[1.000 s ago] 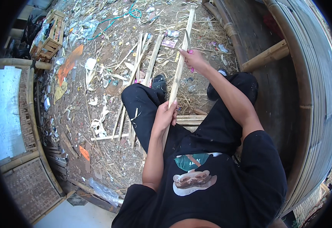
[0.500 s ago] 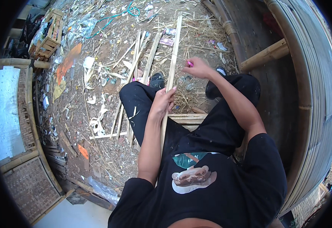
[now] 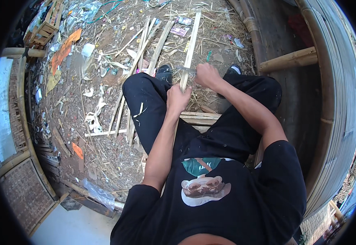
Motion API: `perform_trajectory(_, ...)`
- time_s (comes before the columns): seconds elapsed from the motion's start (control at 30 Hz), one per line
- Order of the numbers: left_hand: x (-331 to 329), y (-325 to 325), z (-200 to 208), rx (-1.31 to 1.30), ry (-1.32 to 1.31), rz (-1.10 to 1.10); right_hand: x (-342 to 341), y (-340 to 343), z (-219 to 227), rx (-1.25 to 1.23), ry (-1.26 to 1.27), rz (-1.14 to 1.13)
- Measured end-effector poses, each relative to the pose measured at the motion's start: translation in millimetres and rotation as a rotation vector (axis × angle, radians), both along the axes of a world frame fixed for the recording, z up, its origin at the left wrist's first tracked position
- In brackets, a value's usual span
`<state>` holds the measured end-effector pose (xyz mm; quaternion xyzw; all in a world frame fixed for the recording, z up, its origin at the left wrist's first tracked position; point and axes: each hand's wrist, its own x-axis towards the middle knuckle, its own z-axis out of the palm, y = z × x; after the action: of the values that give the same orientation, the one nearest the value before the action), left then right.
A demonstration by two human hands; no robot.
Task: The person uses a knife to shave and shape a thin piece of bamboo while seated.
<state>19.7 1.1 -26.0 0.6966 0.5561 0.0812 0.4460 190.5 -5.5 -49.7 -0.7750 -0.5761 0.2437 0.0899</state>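
Observation:
A long pale bamboo strip (image 3: 191, 45) slopes away from my lap, between my knees, toward the littered ground. My left hand (image 3: 178, 99) is closed round it just above my thighs. My right hand (image 3: 207, 76) is closed on a knife, whose handle is hidden in the fist. The grey blade (image 3: 186, 70) points left and lies across the strip, a little beyond my left hand. Whether the edge bites into the strip cannot be made out.
Several more bamboo strips (image 3: 160, 45) lie on the ground beyond my left knee. Shavings and scraps are scattered around. A slatted wooden crate (image 3: 44, 25) stands far left. On the right are a bamboo post (image 3: 325, 126) and a crossbar (image 3: 289, 60). Short wooden slats (image 3: 200, 118) lie between my thighs.
My right hand has come left and nearer, bringing the knife blade across the strip. My left hand has turned, its back now uppermost. The view has shifted slightly.

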Motion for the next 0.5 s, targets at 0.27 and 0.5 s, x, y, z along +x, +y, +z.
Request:
perform_trajectory(0.27, -4, 0, -2, 0.010, 0.033, 0.023, -8, -5, -8, -0.075, 0.057, 0.126)
perform_trajectory(0.5, -2, -4, 4, 0.039, 0.117, 0.020, 1, -2, -7, -0.040, 0.116, 0.040)
